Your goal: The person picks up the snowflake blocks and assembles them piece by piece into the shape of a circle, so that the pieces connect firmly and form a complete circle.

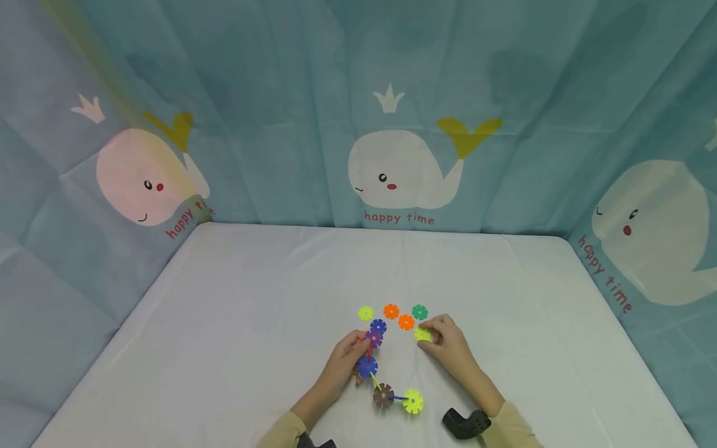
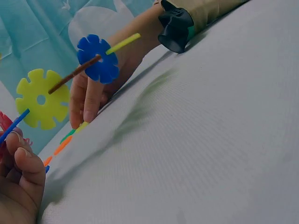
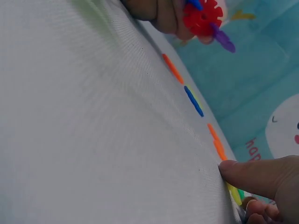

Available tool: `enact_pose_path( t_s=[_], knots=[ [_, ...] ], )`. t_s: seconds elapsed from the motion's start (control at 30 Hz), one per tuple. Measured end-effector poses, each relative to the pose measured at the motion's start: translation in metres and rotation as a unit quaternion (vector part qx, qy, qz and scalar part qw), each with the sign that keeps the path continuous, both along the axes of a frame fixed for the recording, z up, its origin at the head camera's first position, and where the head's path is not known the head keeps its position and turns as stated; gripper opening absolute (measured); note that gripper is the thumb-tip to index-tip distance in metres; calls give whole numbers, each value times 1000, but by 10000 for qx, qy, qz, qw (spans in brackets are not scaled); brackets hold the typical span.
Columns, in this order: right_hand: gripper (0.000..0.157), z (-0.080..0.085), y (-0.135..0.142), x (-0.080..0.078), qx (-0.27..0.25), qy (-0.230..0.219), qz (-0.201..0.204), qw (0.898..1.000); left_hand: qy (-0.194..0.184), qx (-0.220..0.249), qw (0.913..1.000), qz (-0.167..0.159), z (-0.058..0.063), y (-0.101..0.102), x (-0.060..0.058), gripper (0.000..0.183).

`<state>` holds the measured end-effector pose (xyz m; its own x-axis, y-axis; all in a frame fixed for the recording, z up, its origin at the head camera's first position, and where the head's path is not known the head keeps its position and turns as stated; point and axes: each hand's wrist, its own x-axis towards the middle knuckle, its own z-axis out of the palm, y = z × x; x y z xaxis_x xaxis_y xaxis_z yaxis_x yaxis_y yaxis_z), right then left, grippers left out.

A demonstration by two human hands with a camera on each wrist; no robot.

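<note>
My left hand [image 1: 343, 362] holds one end of a chain of slotted plastic snowflake discs. From the head view, the chain runs through a purple disc [image 1: 374, 338], a blue disc [image 1: 367, 367], a brown disc [image 1: 383, 396] and a yellow disc [image 1: 413, 402], with others edge-on between them. The left wrist view shows its free end, a blue disc [image 2: 99, 70] and an edge-on yellow disc [image 2: 126, 42], raised above the table. My right hand [image 1: 452, 350] pinches a loose yellow-green disc [image 1: 422, 335] at the table surface, thumb and fingers at its edges.
Loose discs lie flat beyond my hands: a yellow-green one [image 1: 366, 313], orange ones [image 1: 391, 311] [image 1: 406, 322], a green one [image 1: 419, 312] and a blue one [image 1: 378, 326]. The white table [image 1: 252, 298] meets a blue whale-print curtain [image 1: 280, 155] at the back and sides.
</note>
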<state>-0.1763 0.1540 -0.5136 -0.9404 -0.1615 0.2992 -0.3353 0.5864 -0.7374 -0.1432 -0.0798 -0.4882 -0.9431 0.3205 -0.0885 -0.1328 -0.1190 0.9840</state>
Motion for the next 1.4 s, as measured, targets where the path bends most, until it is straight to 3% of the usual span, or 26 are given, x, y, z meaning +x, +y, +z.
enact_pose_path(
  t_s=[0.13, 0.3, 0.47, 0.67, 0.87, 1.23, 1.4],
  knots=[
    [26, 2, -1, 0, 13, -66, 8, 10000, -307, 217, 9992, 107, 0, 0, -2, 19],
    [23, 6, -3, 2, -118, -255, 7, 9996, -602, 836, 9946, 160, -14, 0, -5, 19],
    [10, 16, -7, 5, -1058, -493, 731, 9905, -745, 1343, 9881, 55, -21, 2, -8, 18],
    [14, 16, -13, 3, -2265, -777, 1136, 9642, -797, 1176, 9898, -104, -22, 9, -9, 15],
    [10, 4, -19, -5, -2650, -571, 1914, 9433, -752, 947, 9923, -261, -21, 13, -7, 12],
    [9, -2, -19, -2, -2833, -554, 2196, 9319, -758, 942, 9923, -264, -19, 13, -4, 9],
    [13, 6, -23, 0, -2895, -391, 2503, 9230, -473, 817, 9948, -390, -22, 13, -5, 11]
  ],
)
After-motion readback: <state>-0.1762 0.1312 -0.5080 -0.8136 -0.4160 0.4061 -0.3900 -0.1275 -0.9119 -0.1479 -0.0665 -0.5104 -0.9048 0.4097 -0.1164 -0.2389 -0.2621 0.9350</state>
